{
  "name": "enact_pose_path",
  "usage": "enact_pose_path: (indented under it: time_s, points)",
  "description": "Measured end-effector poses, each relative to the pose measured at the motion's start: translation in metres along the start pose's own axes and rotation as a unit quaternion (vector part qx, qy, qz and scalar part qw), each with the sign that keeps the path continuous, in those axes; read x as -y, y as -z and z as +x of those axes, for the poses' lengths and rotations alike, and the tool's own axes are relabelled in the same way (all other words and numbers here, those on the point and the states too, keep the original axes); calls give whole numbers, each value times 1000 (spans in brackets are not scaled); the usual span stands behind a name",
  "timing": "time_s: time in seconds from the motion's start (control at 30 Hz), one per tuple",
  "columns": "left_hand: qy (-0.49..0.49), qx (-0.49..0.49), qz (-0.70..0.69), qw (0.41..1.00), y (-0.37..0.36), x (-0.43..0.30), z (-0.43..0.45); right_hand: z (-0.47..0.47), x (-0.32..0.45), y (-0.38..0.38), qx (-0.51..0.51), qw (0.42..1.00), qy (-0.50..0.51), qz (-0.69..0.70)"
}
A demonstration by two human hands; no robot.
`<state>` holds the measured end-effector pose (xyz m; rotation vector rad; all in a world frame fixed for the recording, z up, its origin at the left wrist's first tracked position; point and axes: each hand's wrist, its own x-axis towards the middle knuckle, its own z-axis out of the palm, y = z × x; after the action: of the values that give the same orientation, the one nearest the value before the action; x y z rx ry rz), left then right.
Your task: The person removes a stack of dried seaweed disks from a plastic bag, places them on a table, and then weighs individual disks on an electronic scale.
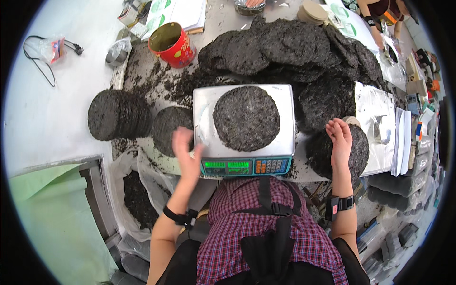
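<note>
A round, flat dark cake, like dried seaweed (246, 118), lies on the steel pan of a digital scale (206, 107) with a lit green display. At the scale's left edge is my left hand (187, 149), blurred, fingers spread and nothing seen in it, over part of another round cake (169, 124). My right hand (339, 133) is to the right of the scale, above dark cakes (358, 153); its fingers are bent close together, and whether they pinch a small piece cannot be told. A stack of cakes on edge (117, 114) stands farther left.
Behind the scale lies a big heap of dark cakes (292, 42), with a red bucket (174, 46) to its left. Crumbs litter the table. A plastic-lined bag of dark flakes (137, 199) is below left, papers (400, 142) at right. Another person's hand (253, 3) shows at the top.
</note>
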<state>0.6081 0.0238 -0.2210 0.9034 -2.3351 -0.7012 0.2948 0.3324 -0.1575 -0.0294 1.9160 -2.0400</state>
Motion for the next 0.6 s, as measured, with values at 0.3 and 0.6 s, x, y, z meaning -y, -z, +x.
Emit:
enact_pose_path:
  time_s: [0.3,0.6]
  points:
    - [572,-81,-130,806,-14,180,-24,-22,-28,-128,161,904,224,-327]
    - [388,-196,164,886,-10,181,-31,-6,-74,-48,134,875,190,-425]
